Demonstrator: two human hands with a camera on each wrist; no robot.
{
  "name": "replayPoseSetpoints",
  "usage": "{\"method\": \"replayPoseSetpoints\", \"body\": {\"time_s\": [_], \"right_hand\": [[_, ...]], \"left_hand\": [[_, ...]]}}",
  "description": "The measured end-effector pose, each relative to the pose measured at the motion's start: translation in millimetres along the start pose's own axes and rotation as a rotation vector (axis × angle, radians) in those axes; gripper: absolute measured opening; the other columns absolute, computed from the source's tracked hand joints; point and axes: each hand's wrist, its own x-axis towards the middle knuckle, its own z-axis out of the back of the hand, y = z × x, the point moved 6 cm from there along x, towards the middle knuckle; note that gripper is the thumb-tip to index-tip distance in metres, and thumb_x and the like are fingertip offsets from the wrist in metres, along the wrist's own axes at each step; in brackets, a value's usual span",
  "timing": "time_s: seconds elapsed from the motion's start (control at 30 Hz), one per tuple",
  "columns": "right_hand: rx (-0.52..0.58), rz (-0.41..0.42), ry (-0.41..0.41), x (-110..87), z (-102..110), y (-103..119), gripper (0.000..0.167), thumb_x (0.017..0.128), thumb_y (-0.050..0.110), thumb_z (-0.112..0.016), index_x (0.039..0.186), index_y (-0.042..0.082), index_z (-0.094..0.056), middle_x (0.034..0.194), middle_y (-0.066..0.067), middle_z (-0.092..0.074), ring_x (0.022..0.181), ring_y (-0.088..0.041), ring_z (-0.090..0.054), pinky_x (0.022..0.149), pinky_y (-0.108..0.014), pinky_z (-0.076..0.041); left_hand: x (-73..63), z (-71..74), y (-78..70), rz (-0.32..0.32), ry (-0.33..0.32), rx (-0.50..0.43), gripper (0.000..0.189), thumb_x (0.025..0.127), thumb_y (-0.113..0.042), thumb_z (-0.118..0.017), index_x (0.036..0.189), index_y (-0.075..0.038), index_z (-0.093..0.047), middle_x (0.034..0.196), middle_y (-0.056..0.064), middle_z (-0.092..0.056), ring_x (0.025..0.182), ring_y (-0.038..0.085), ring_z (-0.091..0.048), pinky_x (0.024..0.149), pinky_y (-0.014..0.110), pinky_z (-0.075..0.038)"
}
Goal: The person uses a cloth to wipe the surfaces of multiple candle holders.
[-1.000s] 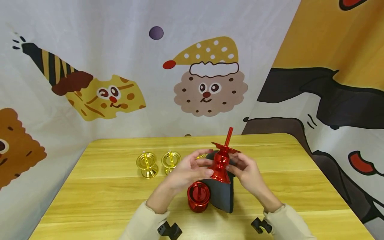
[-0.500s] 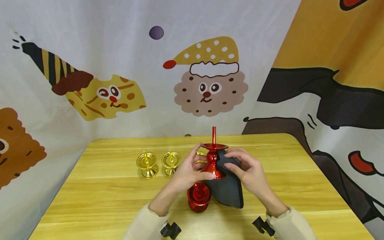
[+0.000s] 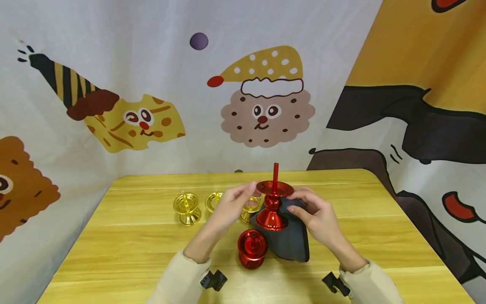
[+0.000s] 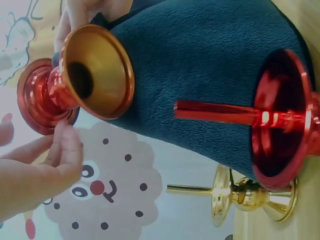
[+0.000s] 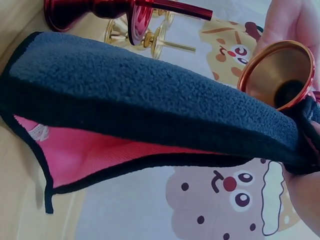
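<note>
A pale curtain printed with cartoon faces hangs behind a yellow wood-grain table.

Glossy red candle holder, raised and near upright, beside a draped blue-grey cloth with black edging and pink reverse.

1. The counter is of yellow wood with long grain, and its far corners are rounded.
2. On it, toward the far edge, there is a row of three: first gold candle holder, nearest to the left edge; second gold candle holder, just beside, partly hidden; third gold candle holder, about midway between left and right edges.
3. One red candle holder stands upright, farther from the far edge.
</note>
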Motion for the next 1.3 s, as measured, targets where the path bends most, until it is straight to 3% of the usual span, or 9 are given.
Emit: {"method": "replayPoseSetpoints", "body": {"time_s": [0.17, 0.33, 0.57, 0.8, 1.03, 1.3], "right_hand": [[-0.086, 0.018, 0.042, 1.8, -3.3, 1.9, 0.031, 0.073, -0.025, -0.059, 0.096, -0.005, -0.061, 0.105, -0.018, -0.056, 0.091, -0.013, -0.058, 0.069, -0.018, -0.051], [-0.130, 0.022, 0.081, 2.3, -6.2, 1.0, 0.031, 0.073, -0.023, -0.060, 0.097, -0.002, -0.062, 0.105, -0.019, -0.056, 0.095, -0.013, -0.057, 0.073, -0.019, -0.051], [-0.151, -0.046, 0.067, -0.9, 3.1, -7.2, 0.028, 0.074, -0.022, -0.060, 0.096, -0.005, -0.061, 0.101, -0.016, -0.057, 0.096, -0.010, -0.055, 0.074, -0.017, -0.050], [-0.227, -0.156, 0.029, -9.2, 21.3, -20.3, 0.024, 0.076, -0.017, -0.061, 0.097, -0.004, -0.062, 0.099, -0.013, -0.058, 0.090, -0.006, -0.057, 0.071, -0.017, -0.051], [-0.279, -0.207, 0.046, -21.7, 30.6, -34.1, 0.024, 0.077, -0.014, -0.062, 0.098, -0.003, -0.062, 0.100, -0.016, -0.058, 0.086, -0.006, -0.058, 0.068, -0.019, -0.051], [-0.305, -0.238, 0.050, -31.0, 34.3, -44.3, 0.023, 0.079, -0.012, -0.063, 0.099, -0.001, -0.062, 0.100, -0.016, -0.058, 0.084, -0.008, -0.059, 0.067, -0.020, -0.052]], "left_hand": [[9.1, 4.8, -1.9, 0.071, -0.070, -0.160, 0.029, 0.096, -0.012, -0.048, 0.111, 0.012, -0.054, 0.090, 0.014, -0.059, 0.077, 0.016, -0.058, 0.076, 0.029, -0.052], [12.1, 4.6, -3.0, 0.110, -0.049, -0.274, 0.023, 0.093, 0.002, -0.047, 0.110, 0.016, -0.048, 0.091, 0.013, -0.058, 0.073, 0.015, -0.061, 0.074, 0.029, -0.054], [15.9, 17.2, -13.8, 0.078, -0.063, -0.262, 0.026, 0.091, 0.007, -0.046, 0.114, 0.019, -0.047, 0.091, 0.013, -0.058, 0.070, 0.015, -0.062, 0.067, 0.025, -0.054], [31.0, 38.7, -22.9, 0.022, -0.153, -0.240, 0.027, 0.092, 0.007, -0.046, 0.116, 0.018, -0.046, 0.089, 0.012, -0.057, 0.070, 0.013, -0.060, 0.071, 0.027, -0.054], [53.3, 61.6, 0.8, 0.066, -0.281, -0.221, 0.026, 0.091, 0.007, -0.047, 0.115, 0.017, -0.045, 0.092, 0.015, -0.054, 0.069, 0.014, -0.060, 0.075, 0.027, -0.053], [69.4, 71.8, 31.7, 0.109, -0.341, -0.246, 0.026, 0.090, 0.009, -0.047, 0.115, 0.013, -0.045, 0.095, 0.018, -0.053, 0.072, 0.016, -0.058, 0.077, 0.028, -0.053]]}}
